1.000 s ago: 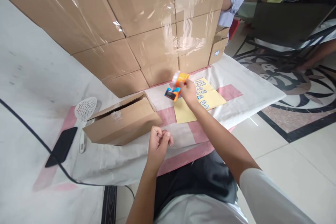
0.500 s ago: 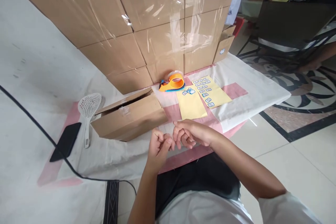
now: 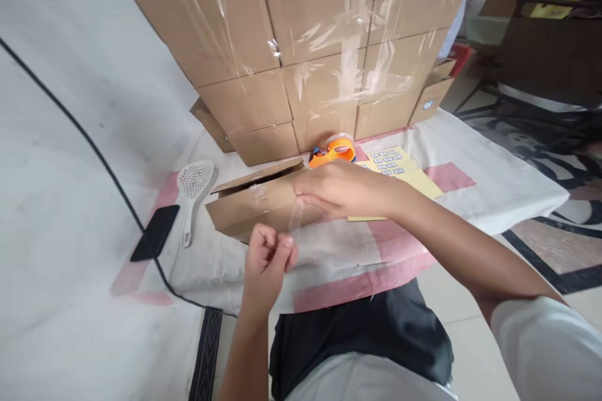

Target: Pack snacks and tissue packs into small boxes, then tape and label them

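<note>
left hand (image 3: pixel 270 257) low, fingers curled, pinching the clear tape strip (image 3: pixel 295 218), right hand (image 3: pixel 332 188) palm-down, fingers bent, gripping its upper end, carton (image 3: pixel 273 203) beside both on the surface (image 3: pixel 333 250)

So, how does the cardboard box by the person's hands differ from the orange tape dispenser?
The cardboard box is plain brown; the tape dispenser is mostly bright orange. The box is longer and bulkier than the dispenser. The box lies nearer the person, partly hidden by the right hand; the dispenser sits farther back, by the taped cardboard stack. Both rest on the cloth-covered table.
</note>
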`<state>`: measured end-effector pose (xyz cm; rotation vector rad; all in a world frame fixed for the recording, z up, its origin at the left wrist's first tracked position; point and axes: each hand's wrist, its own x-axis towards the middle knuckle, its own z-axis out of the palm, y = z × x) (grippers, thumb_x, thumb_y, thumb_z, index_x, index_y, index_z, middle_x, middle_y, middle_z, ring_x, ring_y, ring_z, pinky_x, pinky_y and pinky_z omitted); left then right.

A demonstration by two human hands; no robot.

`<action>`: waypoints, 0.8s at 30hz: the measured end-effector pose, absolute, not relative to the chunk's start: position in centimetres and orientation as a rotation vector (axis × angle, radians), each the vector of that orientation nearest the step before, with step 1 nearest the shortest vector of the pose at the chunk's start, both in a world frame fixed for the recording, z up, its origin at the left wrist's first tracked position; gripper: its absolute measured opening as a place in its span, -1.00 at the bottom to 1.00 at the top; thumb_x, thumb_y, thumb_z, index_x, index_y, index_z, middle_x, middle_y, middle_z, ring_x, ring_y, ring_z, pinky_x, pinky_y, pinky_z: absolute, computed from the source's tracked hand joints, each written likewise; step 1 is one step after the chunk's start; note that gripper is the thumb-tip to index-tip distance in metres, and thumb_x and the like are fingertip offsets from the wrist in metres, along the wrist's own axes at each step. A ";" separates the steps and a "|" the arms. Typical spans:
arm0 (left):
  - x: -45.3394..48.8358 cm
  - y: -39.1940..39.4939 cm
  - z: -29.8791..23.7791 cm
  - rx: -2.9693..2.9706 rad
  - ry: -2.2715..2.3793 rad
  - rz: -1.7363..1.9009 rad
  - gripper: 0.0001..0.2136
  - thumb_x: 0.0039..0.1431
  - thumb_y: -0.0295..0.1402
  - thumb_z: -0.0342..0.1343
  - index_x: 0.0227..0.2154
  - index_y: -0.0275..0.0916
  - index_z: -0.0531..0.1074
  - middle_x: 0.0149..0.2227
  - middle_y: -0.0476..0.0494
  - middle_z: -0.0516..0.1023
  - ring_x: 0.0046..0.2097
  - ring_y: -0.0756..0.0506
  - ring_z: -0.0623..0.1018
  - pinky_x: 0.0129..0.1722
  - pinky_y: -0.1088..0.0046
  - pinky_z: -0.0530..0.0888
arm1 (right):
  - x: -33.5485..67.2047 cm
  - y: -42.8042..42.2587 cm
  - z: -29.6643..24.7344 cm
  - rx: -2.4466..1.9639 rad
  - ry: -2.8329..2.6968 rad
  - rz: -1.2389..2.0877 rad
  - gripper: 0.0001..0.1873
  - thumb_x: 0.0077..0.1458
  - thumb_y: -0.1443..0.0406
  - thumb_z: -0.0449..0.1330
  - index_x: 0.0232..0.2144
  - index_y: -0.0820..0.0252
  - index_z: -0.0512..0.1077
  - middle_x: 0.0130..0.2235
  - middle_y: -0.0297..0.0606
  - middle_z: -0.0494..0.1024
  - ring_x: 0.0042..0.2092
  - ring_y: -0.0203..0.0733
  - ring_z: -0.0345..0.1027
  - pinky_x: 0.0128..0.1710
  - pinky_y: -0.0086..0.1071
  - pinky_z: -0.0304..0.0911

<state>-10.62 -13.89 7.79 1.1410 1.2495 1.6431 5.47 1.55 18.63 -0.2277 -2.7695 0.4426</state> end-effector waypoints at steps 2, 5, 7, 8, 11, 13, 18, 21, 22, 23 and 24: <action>-11.9 -13.2 9.5 1.054 1.407 1.756 -0.62 0.31 -0.24 0.21 -0.36 -0.12 0.03 -0.63 0.22 0.31 -0.60 0.11 0.27 -0.57 0.64 0.12 | 1.9 2.9 20.3 -0.128 -2.792 0.282 -0.73 0.43 0.30 0.00 -0.34 0.18 0.39 -0.40 -0.31 0.44 -0.42 -0.26 0.17 -0.37 -0.33 -0.14; -13.5 -12.0 11.1 0.921 1.580 1.781 -0.61 0.24 -0.22 0.24 -0.31 -0.10 0.04 -0.60 0.20 0.41 -0.62 0.08 0.30 -0.59 0.62 0.13 | -3.2 5.5 20.9 -0.006 -2.869 0.130 -0.74 0.41 0.36 0.02 -0.36 0.18 0.39 -0.38 -0.30 0.47 -0.42 -0.26 0.18 -0.36 -0.32 -0.14; -14.3 -12.0 11.5 0.894 1.714 1.583 -0.60 0.21 -0.15 0.25 -0.29 -0.09 0.06 -0.56 0.16 0.49 -0.62 0.04 0.38 -0.58 0.58 0.21 | -5.6 7.0 19.9 0.063 -2.979 0.068 -0.76 0.37 0.39 0.07 -0.38 0.19 0.41 -0.36 -0.28 0.52 -0.42 -0.26 0.21 -0.37 -0.32 -0.13; -14.5 -12.3 11.5 0.915 1.818 1.433 -0.61 0.21 -0.10 0.24 -0.29 -0.10 0.10 -0.57 0.13 0.50 -0.62 0.00 0.43 -0.57 0.54 0.26 | -6.5 7.6 19.1 0.088 -3.040 0.037 -0.79 0.34 0.40 0.10 -0.37 0.19 0.43 -0.36 -0.28 0.53 -0.42 -0.25 0.22 -0.37 -0.32 -0.13; -15.0 -13.8 11.2 1.124 2.328 1.201 -0.67 0.30 0.00 0.13 -0.36 -0.14 0.25 -0.58 0.02 0.51 -0.54 -0.10 0.53 -0.45 0.41 0.39 | -7.7 8.6 16.5 0.170 -3.141 -0.045 -0.84 0.32 0.40 0.13 -0.29 0.17 0.48 -0.34 -0.27 0.58 -0.42 -0.23 0.25 -0.40 -0.31 -0.12; -15.0 -14.3 10.5 1.478 2.591 1.323 -0.72 0.35 -0.05 0.06 -0.28 -0.18 0.40 -0.37 -0.15 0.65 -0.29 -0.19 0.66 -0.24 0.28 0.50 | -8.0 8.9 15.5 0.219 -3.135 -0.067 -0.83 0.37 0.37 0.08 -0.23 0.16 0.48 -0.29 -0.25 0.60 -0.40 -0.22 0.30 -0.40 -0.32 -0.11; -14.6 -13.1 8.1 2.505 2.295 0.897 -0.50 0.39 -0.22 0.07 0.33 -0.20 0.29 0.31 -0.26 0.46 0.36 -0.29 0.41 0.37 0.07 0.21 | -7.3 11.3 17.6 -0.211 -3.002 -0.148 -0.83 0.36 0.30 0.13 -0.05 0.20 0.43 -0.14 -0.14 0.62 -0.25 -0.12 0.44 -0.36 -0.35 0.01; -14.6 -12.6 7.7 2.565 2.295 0.768 -0.51 0.40 -0.26 0.05 0.35 -0.21 0.29 0.33 -0.21 0.44 0.34 -0.25 0.44 0.37 0.15 0.22 | -3.4 13.5 18.5 -0.773 -2.651 -0.142 -0.74 0.33 0.30 0.15 0.03 0.28 0.39 -0.14 -0.06 0.63 -0.21 -0.05 0.47 -0.30 -0.33 0.11; -14.8 -12.3 7.9 2.558 2.300 0.793 -0.52 0.40 -0.24 0.05 0.33 -0.21 0.32 0.33 -0.21 0.44 0.34 -0.25 0.44 0.35 0.16 0.25 | -1.2 13.9 18.0 -0.884 -2.528 -0.103 -0.76 0.34 0.28 0.12 -0.01 0.27 0.41 -0.17 -0.08 0.63 -0.21 -0.05 0.47 -0.28 -0.32 0.13; -15.1 -12.1 8.2 2.537 2.313 0.822 -0.52 0.41 -0.21 0.04 0.32 -0.23 0.34 0.34 -0.23 0.42 0.35 -0.26 0.42 0.34 0.15 0.27 | 1.4 14.1 17.0 -0.980 -2.415 -0.049 -0.78 0.36 0.25 0.10 -0.06 0.24 0.44 -0.20 -0.11 0.63 -0.22 -0.05 0.47 -0.27 -0.32 0.15; -15.5 -11.7 8.6 2.513 2.326 0.842 -0.51 0.41 -0.18 0.02 0.31 -0.26 0.35 0.35 -0.26 0.40 0.36 -0.28 0.41 0.33 0.13 0.30 | 4.3 14.0 15.7 -1.097 -2.326 0.014 -0.80 0.35 0.24 0.10 -0.11 0.21 0.46 -0.24 -0.15 0.63 -0.24 -0.06 0.47 -0.28 -0.31 0.16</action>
